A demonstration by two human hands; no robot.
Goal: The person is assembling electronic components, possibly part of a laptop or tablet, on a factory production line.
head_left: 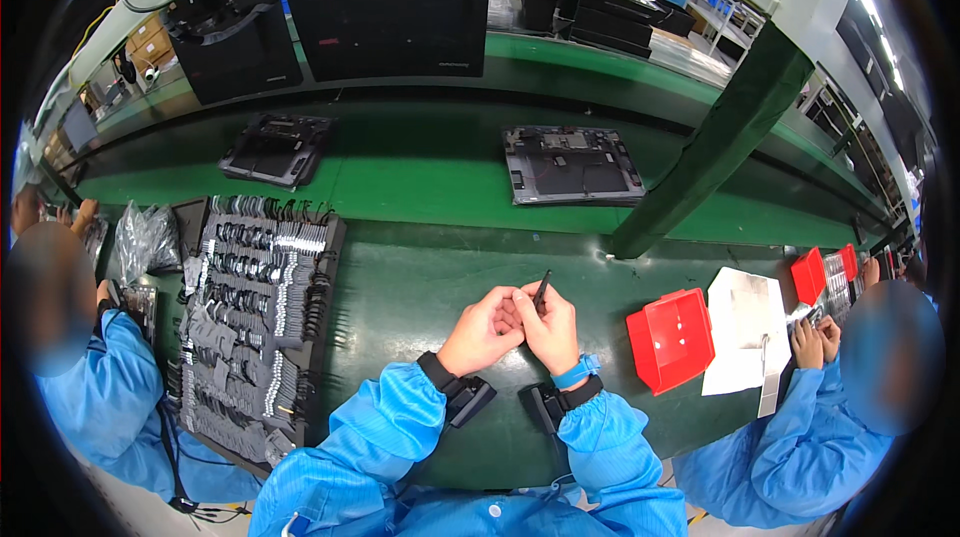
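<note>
Over the middle of the green bench, my two hands meet. My right hand (551, 331) pinches a slim black stick-like piece (542, 290), which points up and away from me; its exact kind is too small to tell. Against it rests my left hand (483, 331), fingers curled and closed near my right fingers; what they hold, if anything, is hidden. Black straps are on both wrists, with a blue band also on the right one. To the left of my hands lies a large black tray (325, 312) packed with rows of flat grey parts with black cables (262, 272).
Beyond the bench, two opened flat device housings (573, 163) lie on a green line. A green-wrapped post (690, 162) rises at right. Nearby are a red bin (672, 340) and a white sheet (735, 317). Co-workers in blue sit on both sides; plastic bags (148, 239) lie far left.
</note>
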